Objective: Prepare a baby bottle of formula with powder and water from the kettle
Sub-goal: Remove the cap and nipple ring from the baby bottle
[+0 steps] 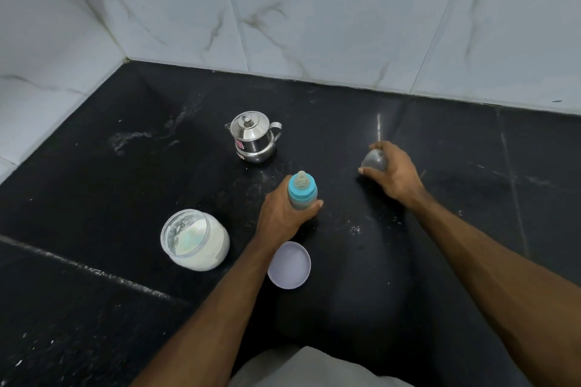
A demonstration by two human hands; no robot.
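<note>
The baby bottle (302, 195) stands upright on the black counter (440, 229), just in front of the steel kettle (254, 137), with the left hand (283, 214) wrapped round its body below the blue collar and teat. To the bottle's right the right hand (393, 173) curls over a clear dome cap (374, 160) resting on the counter; to its left sits the open powder jar (195, 240), and nearest the person lies the jar's lid (289, 264). The bottle looks like light, stiff, smooth plastic, probably slippery if wet and easily tipped, so the mid-body is the safest hold, never the soft teat.
</note>
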